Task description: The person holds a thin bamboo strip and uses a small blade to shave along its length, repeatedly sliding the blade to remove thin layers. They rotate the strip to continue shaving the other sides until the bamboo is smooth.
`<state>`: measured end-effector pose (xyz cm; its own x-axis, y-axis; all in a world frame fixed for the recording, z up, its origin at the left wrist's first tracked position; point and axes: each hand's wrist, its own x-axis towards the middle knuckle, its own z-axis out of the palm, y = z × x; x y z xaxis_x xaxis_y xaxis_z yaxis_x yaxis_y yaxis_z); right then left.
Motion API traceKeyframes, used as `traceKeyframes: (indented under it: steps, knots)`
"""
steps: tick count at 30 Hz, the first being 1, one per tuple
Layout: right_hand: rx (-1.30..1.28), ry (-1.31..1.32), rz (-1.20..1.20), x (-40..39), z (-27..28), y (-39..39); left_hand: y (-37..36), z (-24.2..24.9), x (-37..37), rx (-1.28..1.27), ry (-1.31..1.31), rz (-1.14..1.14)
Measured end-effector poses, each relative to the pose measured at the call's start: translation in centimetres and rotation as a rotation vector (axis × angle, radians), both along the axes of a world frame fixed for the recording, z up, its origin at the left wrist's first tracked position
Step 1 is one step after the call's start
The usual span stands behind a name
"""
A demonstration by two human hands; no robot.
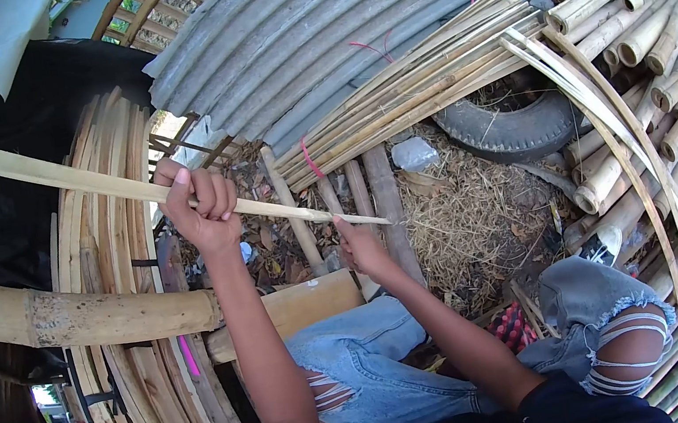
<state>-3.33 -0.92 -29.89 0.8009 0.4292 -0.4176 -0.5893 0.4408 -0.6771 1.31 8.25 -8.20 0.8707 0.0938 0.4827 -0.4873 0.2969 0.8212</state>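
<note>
A long, pale bamboo strip runs from the upper left down to a narrow tip right of centre. My left hand is closed around it, thumb lying along the strip. Closer to the thin end, my right hand is closed with a fingertip against the strip. Its other fingers are partly hidden, and I cannot see whether they hold anything else. Below my left hand, a thick bamboo pole lies crosswise, and a split bamboo piece sits beside my knee.
Split bamboo slats are stacked on the left. A tied bundle of strips leans by corrugated sheets. An old tire lies ahead. Bamboo poles are piled on the right, with bent strips over them.
</note>
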Motion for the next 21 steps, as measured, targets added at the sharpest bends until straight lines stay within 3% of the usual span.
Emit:
traceKeyframes:
  steps: [4,8,10,14,15,17,20,21]
  knots:
    - [0.083,-0.321,-0.034,-1.5,8.4,0.1,-0.8,-0.2,0.0,0.03,-0.004,-0.048]
    - [0.007,-0.186,-0.132,-1.6,5.1,1.2,-2.0,-0.1,0.0,0.052,-0.001,-0.075]
    - [-0.405,-0.467,-0.36,-1.5,3.6,1.2,-2.0,-0.3,0.2,0.04,-0.016,-0.081]
    - [-0.141,-0.164,-0.166,-0.9,4.8,1.6,-2.0,-0.4,0.7,0.012,-0.023,-0.063]
    - [-0.142,-0.164,-0.166,-0.8,6.0,0.9,-2.2,-0.4,0.6,0.018,-0.027,-0.067]
    - [-0.133,-0.421,-0.164,-1.1,9.0,-0.9,-2.8,-0.5,0.4,0.018,-0.025,-0.076]
    - [-0.308,-0.389,-0.241,-1.4,7.9,-1.3,-4.4,-0.6,0.2,0.043,-0.036,-0.136]
    - [-0.371,-0.349,-0.271,-1.2,3.4,0.1,-4.7,-0.6,0.2,0.056,-0.031,-0.146]
